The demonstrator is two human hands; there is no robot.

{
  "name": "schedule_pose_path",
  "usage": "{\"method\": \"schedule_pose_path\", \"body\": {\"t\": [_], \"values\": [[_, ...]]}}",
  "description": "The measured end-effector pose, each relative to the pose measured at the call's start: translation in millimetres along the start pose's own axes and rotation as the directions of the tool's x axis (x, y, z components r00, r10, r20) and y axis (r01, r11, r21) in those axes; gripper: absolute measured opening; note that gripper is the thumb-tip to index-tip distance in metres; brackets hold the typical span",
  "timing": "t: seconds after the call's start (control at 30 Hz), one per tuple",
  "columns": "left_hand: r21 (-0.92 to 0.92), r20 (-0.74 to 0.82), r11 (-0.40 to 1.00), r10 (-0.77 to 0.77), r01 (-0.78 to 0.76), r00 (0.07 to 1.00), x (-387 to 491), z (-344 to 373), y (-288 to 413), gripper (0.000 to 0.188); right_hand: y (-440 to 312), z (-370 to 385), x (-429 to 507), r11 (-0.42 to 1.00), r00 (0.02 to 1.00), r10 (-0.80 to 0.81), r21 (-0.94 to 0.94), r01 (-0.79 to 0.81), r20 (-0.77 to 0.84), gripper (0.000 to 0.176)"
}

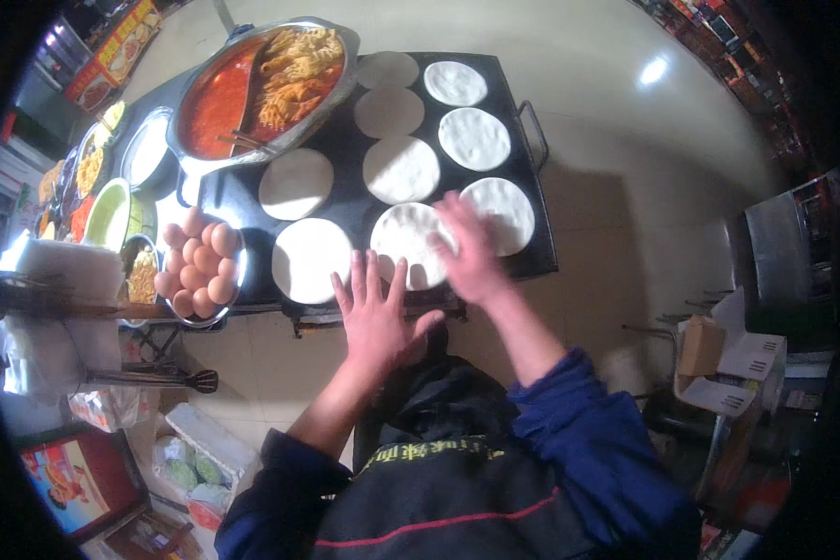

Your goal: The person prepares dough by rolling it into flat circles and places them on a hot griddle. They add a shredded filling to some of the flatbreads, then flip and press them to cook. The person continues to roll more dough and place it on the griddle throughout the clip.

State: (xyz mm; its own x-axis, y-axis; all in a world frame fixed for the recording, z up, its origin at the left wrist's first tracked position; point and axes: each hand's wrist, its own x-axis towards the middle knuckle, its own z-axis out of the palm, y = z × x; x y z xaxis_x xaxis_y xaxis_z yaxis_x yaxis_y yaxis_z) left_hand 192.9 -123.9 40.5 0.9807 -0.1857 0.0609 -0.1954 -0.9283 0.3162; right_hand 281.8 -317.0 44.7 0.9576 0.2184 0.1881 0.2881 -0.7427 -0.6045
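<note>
Several flat rounds of white dough lie on a black griddle [350, 157]. My left hand [378, 318], fingers spread and empty, is at the griddle's near edge, its fingertips between a smooth dough round [312, 262] and a dimpled dough round [409, 234]. My right hand [465, 245], slightly blurred, is over the right edge of that dimpled round and beside another dough round [507, 210] on the right. It holds nothing that shows; whether its fingertips touch dough, I cannot tell. Farther back lie more rounds, two of them in shadow.
A divided metal pan [199, 166] with red sauce and skewered food stands back left. A bowl of brown eggs [205, 259] sits left of the dough. Beyond it are a green bowl [112, 213] and stacked plastic bags [70, 269]. A metal handle [542, 133] juts from the griddle's right side.
</note>
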Motion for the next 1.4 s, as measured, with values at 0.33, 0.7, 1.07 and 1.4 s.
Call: {"method": "schedule_pose_path", "body": {"t": [0.33, 0.7, 1.07, 1.4], "values": [[-0.005, 0.196, 0.937, 0.343, -0.348, 0.919, 93.4, 23.8, 59.3, 0.111, 90.6, -63.8, -53.9, 0.892, 0.991, 0.065, -0.452, -0.005, 0.119, 0.072], [-0.052, 0.214, 0.966, 0.258, -0.252, 0.942, 82.2, 30.9, 74.8, 0.105, 69.3, -10.6, 38.8, 0.886, 0.926, 0.335, -0.392, -0.248, 0.173, 0.07], [0.109, -0.004, 0.952, -0.289, 0.287, 0.957, -56.6, -30.3, -88.1, 0.114, -82.3, 38.0, 25.3, 0.886, 0.849, -0.294, -0.207, 0.414, 0.438, 0.085], [0.072, -0.051, 0.971, -0.224, 0.227, 0.973, -62.6, -27.0, -97.9, 0.105, -85.7, 63.6, 26.9, 0.734, 0.721, -0.303, -0.33, 0.594, 0.624, 0.088]]}}
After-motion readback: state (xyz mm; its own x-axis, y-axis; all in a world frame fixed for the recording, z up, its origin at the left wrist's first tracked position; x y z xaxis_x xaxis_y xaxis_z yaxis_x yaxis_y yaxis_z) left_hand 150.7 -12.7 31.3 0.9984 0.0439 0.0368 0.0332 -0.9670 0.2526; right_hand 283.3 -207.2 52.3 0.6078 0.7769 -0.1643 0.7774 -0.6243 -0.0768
